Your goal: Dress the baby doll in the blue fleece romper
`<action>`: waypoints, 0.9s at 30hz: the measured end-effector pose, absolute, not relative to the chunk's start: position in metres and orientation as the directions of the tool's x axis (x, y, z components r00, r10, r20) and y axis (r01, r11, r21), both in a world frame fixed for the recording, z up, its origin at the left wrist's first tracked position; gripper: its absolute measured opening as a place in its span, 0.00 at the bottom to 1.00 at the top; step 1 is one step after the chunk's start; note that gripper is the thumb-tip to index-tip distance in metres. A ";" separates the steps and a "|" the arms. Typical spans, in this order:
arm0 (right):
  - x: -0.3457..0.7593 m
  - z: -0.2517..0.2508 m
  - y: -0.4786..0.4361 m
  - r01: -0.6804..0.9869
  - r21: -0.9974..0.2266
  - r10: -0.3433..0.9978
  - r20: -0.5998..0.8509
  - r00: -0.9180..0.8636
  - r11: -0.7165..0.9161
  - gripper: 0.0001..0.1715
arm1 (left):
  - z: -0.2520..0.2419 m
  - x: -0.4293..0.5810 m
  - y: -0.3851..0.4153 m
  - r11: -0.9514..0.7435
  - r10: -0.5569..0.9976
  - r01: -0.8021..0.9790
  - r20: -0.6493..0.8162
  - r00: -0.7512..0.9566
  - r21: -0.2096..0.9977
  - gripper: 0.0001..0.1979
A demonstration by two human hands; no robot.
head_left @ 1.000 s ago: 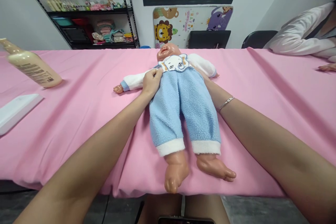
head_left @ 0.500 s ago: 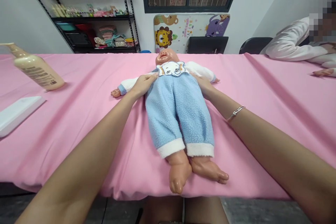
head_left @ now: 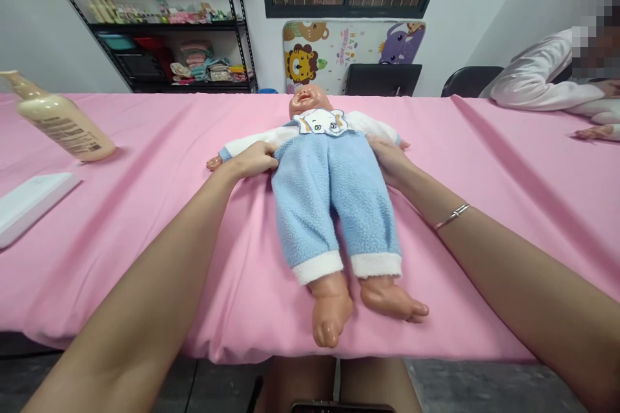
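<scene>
A baby doll (head_left: 329,200) in light blue fleece overalls and white sleeves lies on its back on the pink-covered table (head_left: 159,206), head away from me, bare feet at the near edge. My left hand (head_left: 252,159) rests against the doll's left side at the waist, fingers curled on the blue fabric edge. My right hand (head_left: 390,158) presses against the doll's other side below its arm, fingers closed on the fabric. A silver bracelet (head_left: 451,215) sits on my right wrist.
A beige lotion bottle (head_left: 61,119) lies at the far left, a flat white pack (head_left: 29,203) nearer. Another person in a white sleeve (head_left: 537,84) leans on the table's far right. A black shelf rack (head_left: 169,26), chairs and an animal-print mat stand behind.
Both hands have slid down from the doll's chest bib to its waist sides, and the doll shifted slightly with its legs parting.
</scene>
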State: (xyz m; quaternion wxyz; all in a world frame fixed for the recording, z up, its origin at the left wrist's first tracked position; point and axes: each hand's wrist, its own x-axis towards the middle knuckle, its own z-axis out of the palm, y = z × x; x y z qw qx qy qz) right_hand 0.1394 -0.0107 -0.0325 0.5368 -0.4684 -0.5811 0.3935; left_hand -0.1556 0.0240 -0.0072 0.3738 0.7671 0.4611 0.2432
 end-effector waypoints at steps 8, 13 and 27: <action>0.132 -0.032 -0.028 -0.068 -0.983 0.978 0.180 -0.103 0.173 0.14 | -0.014 -0.137 0.021 -0.242 0.878 0.166 0.143 0.457 0.956 0.14; 0.124 -0.028 -0.015 -0.329 -0.934 0.990 0.139 0.016 0.137 0.16 | -0.030 -0.124 0.028 -0.241 0.902 0.006 0.222 0.369 0.970 0.18; 0.143 -0.031 0.000 -0.090 -0.976 0.957 0.170 0.235 0.196 0.09 | -0.025 -0.149 0.037 -0.367 0.902 0.389 0.222 0.370 0.845 0.09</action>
